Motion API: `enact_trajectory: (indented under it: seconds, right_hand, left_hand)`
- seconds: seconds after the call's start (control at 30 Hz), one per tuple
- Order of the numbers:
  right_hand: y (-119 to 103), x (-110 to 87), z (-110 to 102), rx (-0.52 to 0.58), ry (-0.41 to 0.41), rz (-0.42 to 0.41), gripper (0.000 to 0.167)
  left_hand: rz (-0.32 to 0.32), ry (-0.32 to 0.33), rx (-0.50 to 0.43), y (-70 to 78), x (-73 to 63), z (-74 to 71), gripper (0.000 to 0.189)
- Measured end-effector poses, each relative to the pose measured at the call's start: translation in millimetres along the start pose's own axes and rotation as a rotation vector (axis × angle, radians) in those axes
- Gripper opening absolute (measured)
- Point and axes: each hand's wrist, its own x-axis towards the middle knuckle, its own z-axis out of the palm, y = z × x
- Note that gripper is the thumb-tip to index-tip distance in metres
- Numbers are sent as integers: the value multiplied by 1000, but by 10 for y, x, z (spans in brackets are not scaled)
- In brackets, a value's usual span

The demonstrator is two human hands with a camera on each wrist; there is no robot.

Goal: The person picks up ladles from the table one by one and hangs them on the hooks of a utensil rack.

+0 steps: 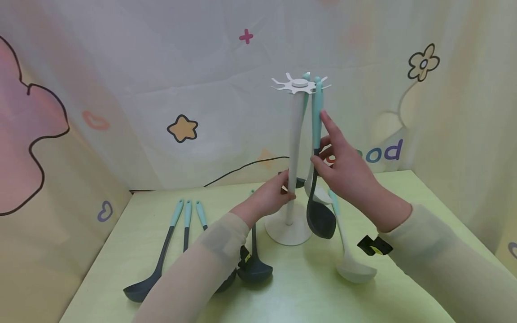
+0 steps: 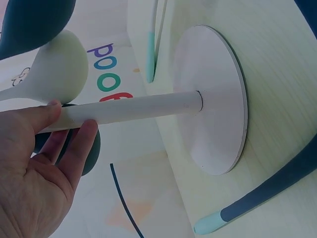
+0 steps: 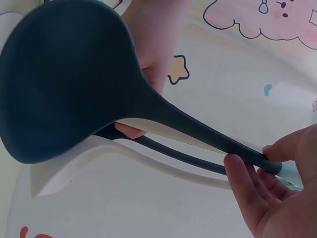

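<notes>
My left hand [image 1: 266, 195] grips the pole of a white utensil stand [image 1: 295, 148], thumb and fingers around it in the left wrist view. My right hand [image 1: 343, 163] pinches a dark ladle [image 1: 321, 220] where its mint handle meets the dark shaft, the bowl hanging down. The handle's top is up at the stand's hooked ring [image 1: 300, 84]; whether it sits on a hook I cannot tell. Behind it hang a white ladle [image 2: 62, 69] and another dark ladle [image 2: 91, 153], their bowls near my left hand. The stand's round base [image 1: 288, 231] rests on the table.
Several dark ladles with mint handles lie on the table [image 1: 295, 287] to the left, one [image 1: 141, 289] farthest out and one [image 1: 255, 270] near the base, partly covered by my left sleeve. A white ladle [image 1: 357, 271] lies at the right. A printed cloth [image 1: 226, 134] hangs behind.
</notes>
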Motion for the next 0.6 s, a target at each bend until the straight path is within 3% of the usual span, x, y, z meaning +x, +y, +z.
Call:
enact_trajectory:
  seconds: [0.13, 0.37, 0.6]
  right_hand:
    - [35, -7, 44, 28, 20, -6, 93]
    - [77, -16, 104, 52, 33, -1, 93]
    - [162, -55, 120, 52, 26, 20, 92]
  left_hand:
    - [-21, -11, -19, -1, -1, 9, 34]
    - [-50, -16, -43, -5, -4, 20, 42]
    - [-54, -10, -25, -3, -8, 25, 36]
